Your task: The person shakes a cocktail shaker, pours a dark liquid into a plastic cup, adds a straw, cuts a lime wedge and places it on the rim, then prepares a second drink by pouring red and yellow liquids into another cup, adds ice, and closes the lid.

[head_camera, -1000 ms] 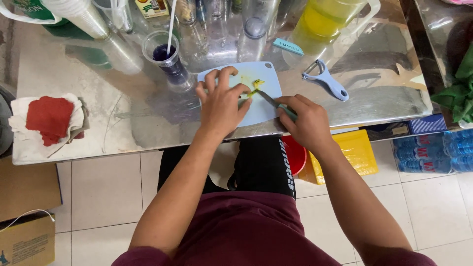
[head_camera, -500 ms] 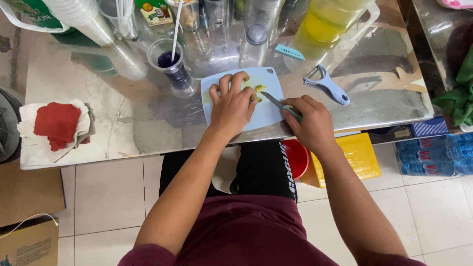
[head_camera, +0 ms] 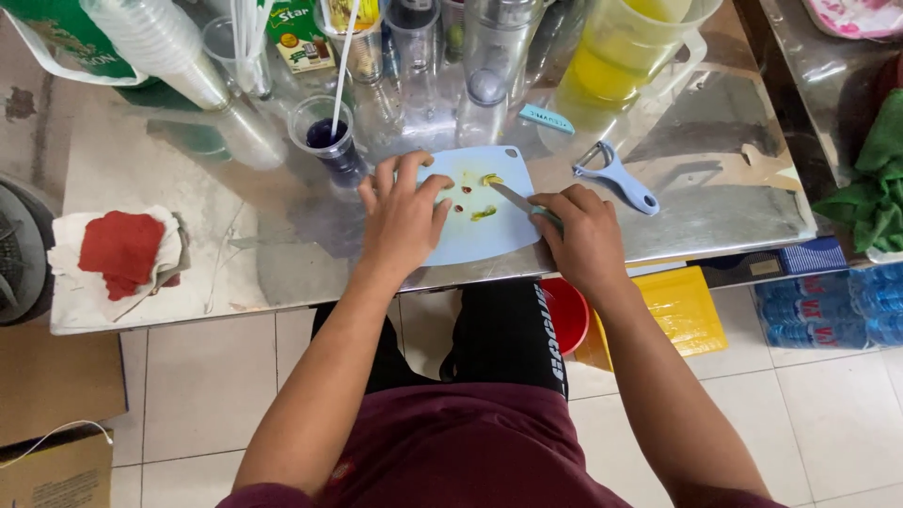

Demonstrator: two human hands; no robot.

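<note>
Surface: shiny metal table (head_camera: 715, 202) seen from above by the head camera, with a pale tiled floor (head_camera: 207, 376) below its near edge
Cutting board: light blue plastic cutting board (head_camera: 484, 230) lies flat near the table's front edge, between the two hands
On the board: small yellow-green fruit scraps (head_camera: 483, 214) and a few dark red bits sit on its upper middle part (too small to tell more)
Left hand: left hand (head_camera: 403, 218) lies palm down, fingers spread, pressing on the board's left part, clasping nothing
Right hand: right hand (head_camera: 585, 235) is curled around the handle of a knife (head_camera: 515, 198) at the board's right edge
Knife: its blade slants up and left across the board, the tip close to the upper scrap
Peeler: light blue peeler (head_camera: 616, 176) lies on the table just right of the board, apart from the right hand
Back of table: clear cup of dark blue liquid (head_camera: 324, 136) with a white straw stands beyond the left hand; a pitcher of yellow liquid (head_camera: 611, 71) stands further right among clear glasses
Left end: red cloth (head_camera: 120, 249) rests on a white cloth near the table's left edge, well apart from the hands
Under the table: red bucket (head_camera: 564, 315) and a yellow container (head_camera: 687, 306) on the floor, beside the person's dark trousers
</note>
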